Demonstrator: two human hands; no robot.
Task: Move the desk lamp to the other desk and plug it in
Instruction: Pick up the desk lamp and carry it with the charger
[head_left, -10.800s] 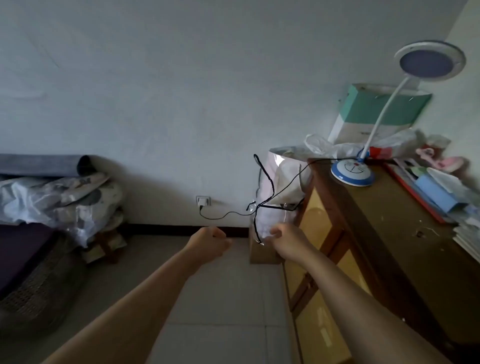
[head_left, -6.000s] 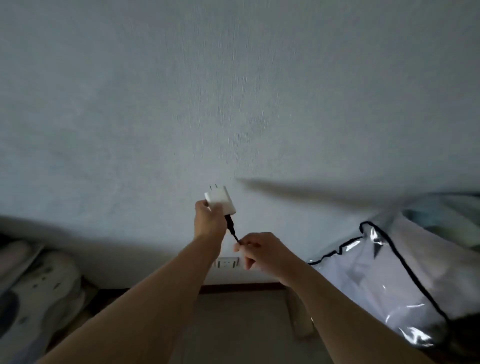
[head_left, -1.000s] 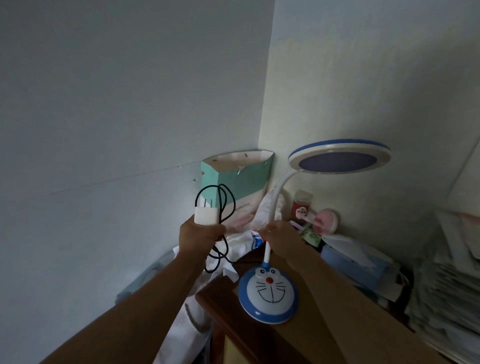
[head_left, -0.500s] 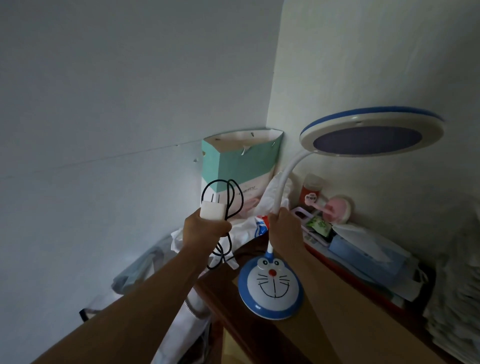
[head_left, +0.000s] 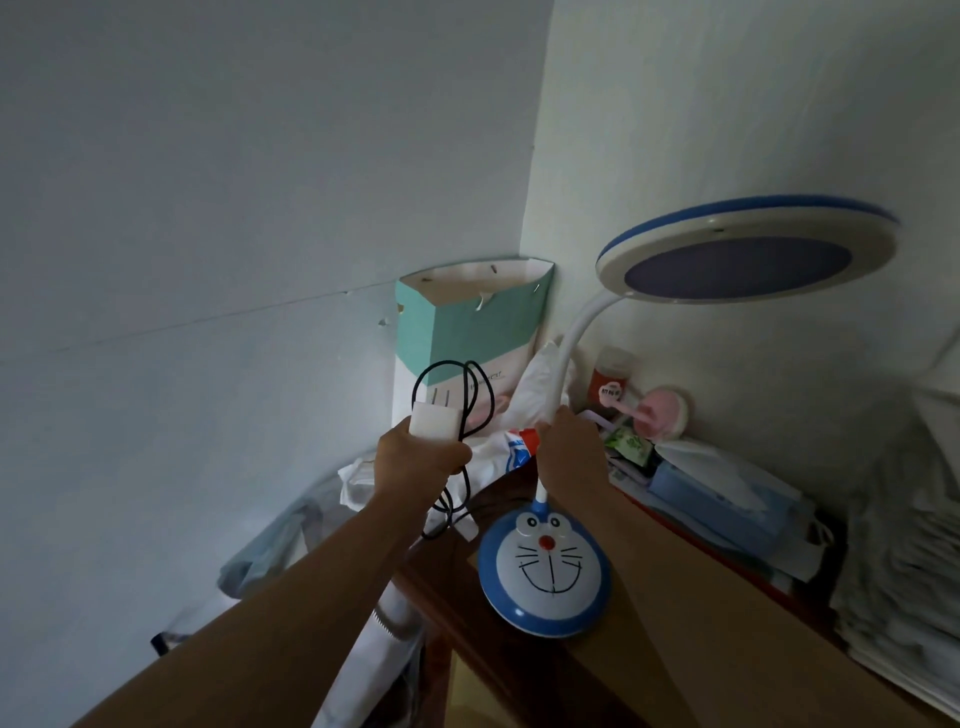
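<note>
The desk lamp has a blue and white cartoon-face base (head_left: 544, 570), a white bendy neck (head_left: 563, 358) and a round blue-rimmed head (head_left: 743, 254). Its base sits at the near left corner of the brown wooden desk (head_left: 691, 634). My right hand (head_left: 570, 453) is closed around the lower neck, just above the base. My left hand (head_left: 418, 464) is to the left of the lamp. It grips the white plug adapter (head_left: 435, 422), prongs up, together with loops of the black cord (head_left: 457, 400).
A teal and white paper bag (head_left: 467, 327) leans in the wall corner behind the lamp. White plastic bags (head_left: 498, 452), a red jar (head_left: 610, 379), a pink item (head_left: 662, 410), a blue box (head_left: 727, 493) and stacked papers (head_left: 904, 582) crowd the desk's back and right.
I pulled the plug from the wall socket and coiled the cord in my left hand. My right hand took the lamp's neck, and the view has drawn closer to the lamp.
</note>
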